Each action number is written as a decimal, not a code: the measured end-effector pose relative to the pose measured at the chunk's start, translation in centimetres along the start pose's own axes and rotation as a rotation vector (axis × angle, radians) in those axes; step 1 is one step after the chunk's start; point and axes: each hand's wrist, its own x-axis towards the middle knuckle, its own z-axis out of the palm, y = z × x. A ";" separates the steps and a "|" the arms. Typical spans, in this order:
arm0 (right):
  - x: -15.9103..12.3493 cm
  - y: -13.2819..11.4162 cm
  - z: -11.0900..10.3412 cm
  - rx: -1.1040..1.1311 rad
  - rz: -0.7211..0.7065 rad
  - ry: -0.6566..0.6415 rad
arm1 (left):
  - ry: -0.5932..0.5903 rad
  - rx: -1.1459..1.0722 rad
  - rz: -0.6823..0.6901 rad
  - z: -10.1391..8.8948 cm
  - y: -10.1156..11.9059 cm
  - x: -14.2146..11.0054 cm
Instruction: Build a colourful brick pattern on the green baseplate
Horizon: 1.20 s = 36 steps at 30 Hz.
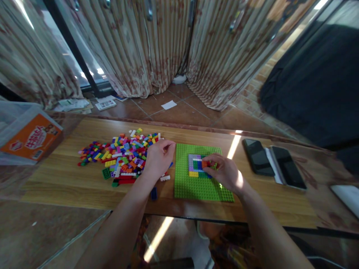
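A green studded baseplate [185, 188] lies on the wooden table. On it stands a low block of building bricks [191, 163] in grey, purple, white, blue, yellow and green. My right hand [226, 170] reaches over this block from the right, thumb and fingers closed on an orange-red brick [205, 163]. Part of the block is hidden under those fingers. Beside the baseplate's left edge, my left hand [158, 157] has its fingertips pressed together; whether something small is between them cannot be seen. A big pile of loose mixed bricks [123, 155] spreads to its left.
A dark blue brick [153, 193] and a white brick [165, 178] lie between pile and baseplate. Two dark phones, one [258, 157] left of the other [288, 167], rest at the right. A clear plastic box [19, 108] with an orange label stands at the far left. Curtains [134, 48] hang behind.
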 end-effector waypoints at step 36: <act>0.0 -0.4 -0.4 -0.127 -0.090 -0.055 | -0.028 0.051 -0.010 0.0 0.0 -0.2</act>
